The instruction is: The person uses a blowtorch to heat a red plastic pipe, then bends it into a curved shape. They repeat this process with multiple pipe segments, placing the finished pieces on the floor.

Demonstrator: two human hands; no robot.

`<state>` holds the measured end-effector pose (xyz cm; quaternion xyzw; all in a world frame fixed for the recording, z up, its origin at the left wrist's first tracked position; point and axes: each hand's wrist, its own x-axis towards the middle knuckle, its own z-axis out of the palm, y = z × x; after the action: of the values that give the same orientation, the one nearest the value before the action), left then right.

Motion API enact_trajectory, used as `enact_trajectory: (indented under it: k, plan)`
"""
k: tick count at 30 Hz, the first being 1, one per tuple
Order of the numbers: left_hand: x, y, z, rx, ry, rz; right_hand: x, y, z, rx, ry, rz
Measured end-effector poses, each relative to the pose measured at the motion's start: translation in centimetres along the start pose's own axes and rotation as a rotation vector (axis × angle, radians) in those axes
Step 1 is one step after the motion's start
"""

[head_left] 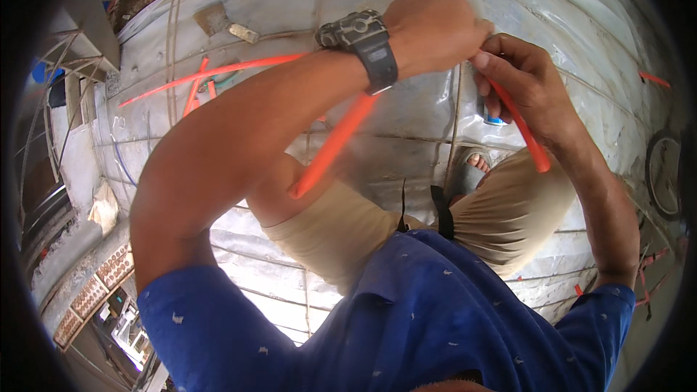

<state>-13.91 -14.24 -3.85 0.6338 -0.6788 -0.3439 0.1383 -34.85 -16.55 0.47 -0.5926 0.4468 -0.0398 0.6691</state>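
My right hand point(526, 76) is closed on a bright orange tube point(524, 129), its fingers pinching near the upper end while the rest slants down over my knee. Against its fingertips rests my left hand point(439, 25), curled, with its fingers mostly hidden and a black watch on the wrist; what it holds cannot be made out. A second length of orange tube point(335, 147) passes beneath that wrist toward my thigh. Whether both lengths join behind my hands is hidden. Crossing behind my left forearm is a thin orange strip point(218, 72). Beside my right fingers, a blue object point(496, 120) shows partly.
Silvery plastic sheeting point(392, 131) covers the ground, crossed by thin rods point(459, 101). A small pale block point(243, 33) lies at the far left, and perforated bricks point(115, 265) sit at the left. A wheel point(663, 173) stands at the right edge. My sandalled foot point(475, 167) is below my hands.
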Motion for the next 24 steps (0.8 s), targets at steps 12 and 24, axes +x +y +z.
enact_trajectory:
  k: [12, 24]
  plan:
    - [-0.5, -7.7, -3.4, -0.995, -0.222, -0.136, 5.3, 0.1, -3.0, -0.010, -0.192, -0.016]
    - [-7.1, -9.7, -7.2, -0.856, 0.175, 0.201, 11.9, 2.4, -3.1, 0.437, -0.127, -0.012]
